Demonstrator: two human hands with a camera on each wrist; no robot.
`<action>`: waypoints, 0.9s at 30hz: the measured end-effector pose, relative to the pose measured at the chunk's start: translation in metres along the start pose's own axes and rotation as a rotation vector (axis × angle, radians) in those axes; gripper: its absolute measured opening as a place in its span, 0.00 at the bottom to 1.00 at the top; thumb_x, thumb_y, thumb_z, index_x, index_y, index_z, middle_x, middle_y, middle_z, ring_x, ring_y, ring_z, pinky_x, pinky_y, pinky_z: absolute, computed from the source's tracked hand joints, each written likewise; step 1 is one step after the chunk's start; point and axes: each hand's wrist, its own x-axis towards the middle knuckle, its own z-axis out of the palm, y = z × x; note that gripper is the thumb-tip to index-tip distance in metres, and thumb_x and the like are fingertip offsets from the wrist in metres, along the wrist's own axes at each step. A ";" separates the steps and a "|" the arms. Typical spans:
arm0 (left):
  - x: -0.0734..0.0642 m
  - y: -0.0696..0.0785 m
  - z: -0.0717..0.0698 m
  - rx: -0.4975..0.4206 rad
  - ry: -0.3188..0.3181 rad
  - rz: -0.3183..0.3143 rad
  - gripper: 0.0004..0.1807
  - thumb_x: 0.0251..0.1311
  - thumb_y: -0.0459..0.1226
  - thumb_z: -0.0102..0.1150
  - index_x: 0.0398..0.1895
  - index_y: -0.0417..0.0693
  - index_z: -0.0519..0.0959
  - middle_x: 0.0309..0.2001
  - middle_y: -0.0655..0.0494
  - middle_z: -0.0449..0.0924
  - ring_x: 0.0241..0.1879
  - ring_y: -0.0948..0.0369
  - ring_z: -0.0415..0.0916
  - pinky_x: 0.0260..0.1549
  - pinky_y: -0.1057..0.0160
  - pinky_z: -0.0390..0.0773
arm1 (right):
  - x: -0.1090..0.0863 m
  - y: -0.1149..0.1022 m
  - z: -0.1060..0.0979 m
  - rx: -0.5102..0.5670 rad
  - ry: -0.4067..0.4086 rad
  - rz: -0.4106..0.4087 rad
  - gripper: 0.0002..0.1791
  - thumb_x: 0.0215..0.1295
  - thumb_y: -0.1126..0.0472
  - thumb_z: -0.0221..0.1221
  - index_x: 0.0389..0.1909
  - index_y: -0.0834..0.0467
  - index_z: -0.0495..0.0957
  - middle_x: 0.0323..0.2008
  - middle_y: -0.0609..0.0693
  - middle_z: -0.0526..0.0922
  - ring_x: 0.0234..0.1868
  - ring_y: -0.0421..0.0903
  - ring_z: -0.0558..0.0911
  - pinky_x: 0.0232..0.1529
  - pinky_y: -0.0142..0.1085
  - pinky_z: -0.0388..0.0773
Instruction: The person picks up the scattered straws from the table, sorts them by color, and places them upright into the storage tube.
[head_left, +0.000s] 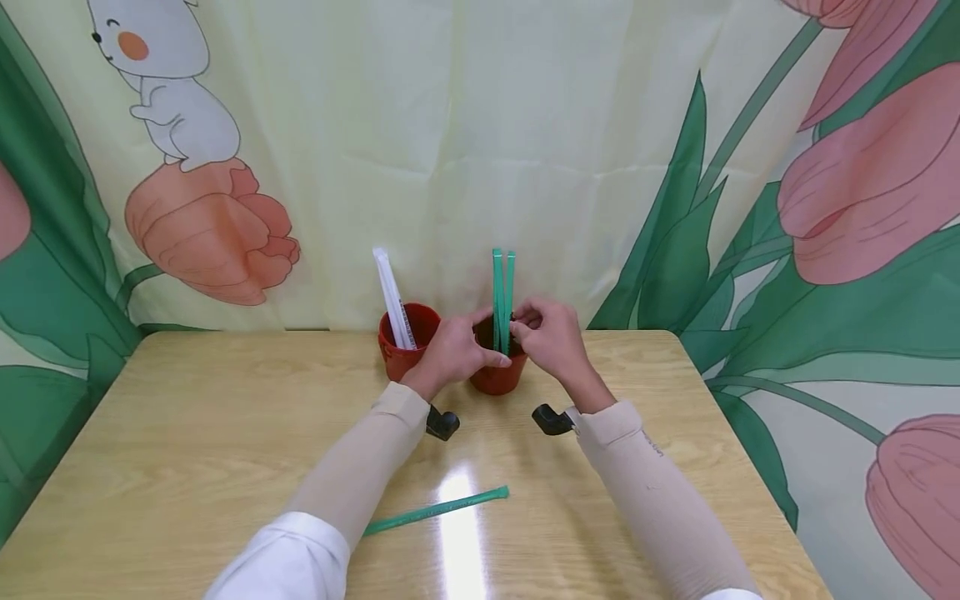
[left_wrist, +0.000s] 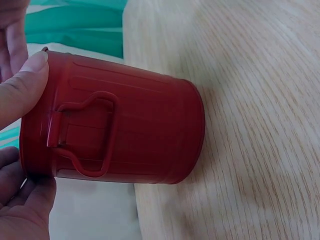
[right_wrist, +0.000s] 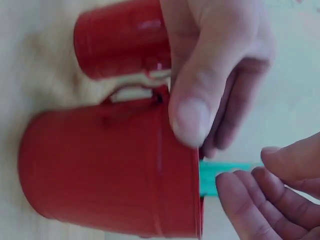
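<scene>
My left hand (head_left: pixel 457 350) grips the rim of the right-hand red bucket (head_left: pixel 497 379), its thumb (left_wrist: pixel 27 87) over the near side and its fingers reaching round the far side. Two slim green stick packets (head_left: pixel 498 292) stand upright in that bucket. At the rim, my right hand (head_left: pixel 553 333) has its thumb and fingertips bent close together on the right-hand green stick packet; in the right wrist view its fingers (right_wrist: pixel 250 205) overlap the green. A folded wire handle (left_wrist: pixel 107 135) shows on the bucket's side.
A second red bucket (head_left: pixel 399 360) stands close on the left, with white stick packets (head_left: pixel 393 300) leaning in it. Another green stick packet (head_left: pixel 438 510) lies on the wooden table (head_left: pixel 225 433) near the left forearm. A printed curtain (head_left: pixel 525 125) hangs right behind the table's back edge.
</scene>
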 end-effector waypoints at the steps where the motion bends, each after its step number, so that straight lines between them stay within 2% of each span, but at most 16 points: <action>1: 0.000 0.000 0.000 -0.002 0.002 0.001 0.45 0.53 0.41 0.81 0.76 0.55 0.71 0.57 0.52 0.86 0.57 0.49 0.77 0.57 0.51 0.82 | -0.004 -0.001 0.000 0.032 -0.001 -0.003 0.03 0.68 0.68 0.65 0.39 0.64 0.85 0.35 0.59 0.88 0.36 0.53 0.88 0.39 0.45 0.89; 4: 0.000 0.000 0.000 -0.002 -0.001 0.003 0.44 0.54 0.41 0.80 0.76 0.54 0.71 0.58 0.52 0.85 0.60 0.47 0.77 0.59 0.50 0.81 | -0.020 -0.005 0.002 0.148 -0.012 0.003 0.04 0.67 0.68 0.66 0.40 0.65 0.85 0.35 0.60 0.88 0.36 0.52 0.88 0.40 0.41 0.89; 7: -0.001 0.000 0.000 0.017 -0.013 -0.024 0.43 0.58 0.40 0.77 0.77 0.54 0.70 0.54 0.48 0.87 0.51 0.46 0.79 0.55 0.51 0.84 | -0.040 -0.009 0.004 0.332 -0.066 0.040 0.06 0.67 0.70 0.66 0.42 0.68 0.84 0.38 0.63 0.87 0.35 0.49 0.89 0.42 0.38 0.90; 9: -0.001 0.000 0.000 0.033 -0.005 -0.033 0.44 0.58 0.40 0.77 0.78 0.54 0.68 0.55 0.47 0.87 0.46 0.49 0.79 0.54 0.52 0.85 | -0.053 -0.012 0.008 0.482 -0.118 0.083 0.09 0.67 0.72 0.66 0.44 0.72 0.82 0.37 0.63 0.87 0.34 0.47 0.90 0.44 0.38 0.90; 11: -0.001 0.000 -0.001 0.039 0.001 -0.031 0.45 0.58 0.40 0.77 0.78 0.54 0.68 0.56 0.47 0.87 0.48 0.49 0.80 0.56 0.51 0.84 | -0.069 -0.012 0.013 0.613 -0.174 0.119 0.11 0.66 0.74 0.65 0.46 0.77 0.79 0.36 0.58 0.87 0.33 0.45 0.91 0.44 0.39 0.90; 13: -0.001 0.000 -0.001 0.037 0.005 -0.012 0.46 0.56 0.40 0.79 0.78 0.52 0.68 0.60 0.48 0.85 0.54 0.48 0.81 0.60 0.49 0.82 | -0.084 -0.009 0.020 0.720 -0.224 0.153 0.13 0.66 0.75 0.64 0.47 0.81 0.76 0.33 0.52 0.88 0.32 0.42 0.90 0.43 0.39 0.90; 15: 0.000 0.001 -0.001 0.030 0.000 -0.005 0.47 0.54 0.42 0.80 0.78 0.52 0.68 0.62 0.50 0.84 0.60 0.47 0.79 0.63 0.49 0.80 | -0.100 -0.004 0.028 0.788 -0.278 0.180 0.15 0.66 0.75 0.64 0.47 0.83 0.74 0.32 0.46 0.88 0.32 0.41 0.90 0.43 0.38 0.90; 17: 0.000 0.002 -0.001 0.034 -0.004 -0.013 0.48 0.53 0.43 0.80 0.79 0.52 0.67 0.60 0.49 0.85 0.60 0.47 0.78 0.63 0.50 0.80 | -0.113 0.001 0.035 0.834 -0.332 0.218 0.17 0.66 0.74 0.64 0.47 0.84 0.72 0.31 0.45 0.88 0.33 0.41 0.90 0.43 0.38 0.90; 19: 0.001 0.004 -0.002 0.036 -0.003 -0.021 0.49 0.53 0.44 0.80 0.79 0.53 0.67 0.59 0.49 0.85 0.58 0.47 0.78 0.60 0.51 0.81 | -0.123 0.005 0.043 0.811 -0.379 0.246 0.17 0.66 0.72 0.65 0.47 0.82 0.74 0.33 0.46 0.89 0.34 0.40 0.90 0.44 0.36 0.90; 22: 0.001 0.005 -0.003 0.034 -0.008 -0.027 0.48 0.53 0.43 0.80 0.79 0.54 0.67 0.60 0.50 0.84 0.58 0.48 0.77 0.59 0.51 0.82 | -0.134 0.010 0.054 0.697 -0.438 0.240 0.13 0.65 0.70 0.67 0.45 0.76 0.80 0.36 0.52 0.89 0.37 0.39 0.89 0.44 0.32 0.88; 25: 0.002 0.003 -0.003 0.026 -0.012 -0.030 0.47 0.54 0.42 0.80 0.78 0.55 0.68 0.61 0.51 0.83 0.59 0.47 0.76 0.59 0.50 0.82 | -0.140 0.012 0.066 0.545 -0.496 0.191 0.07 0.63 0.70 0.69 0.41 0.67 0.85 0.38 0.58 0.89 0.37 0.38 0.87 0.42 0.29 0.85; 27: 0.001 0.002 -0.003 0.025 -0.007 -0.037 0.48 0.53 0.42 0.80 0.78 0.55 0.68 0.61 0.51 0.83 0.58 0.48 0.76 0.59 0.50 0.82 | -0.142 0.011 0.074 0.467 -0.529 0.146 0.05 0.62 0.70 0.69 0.38 0.63 0.87 0.37 0.59 0.90 0.36 0.37 0.86 0.41 0.28 0.84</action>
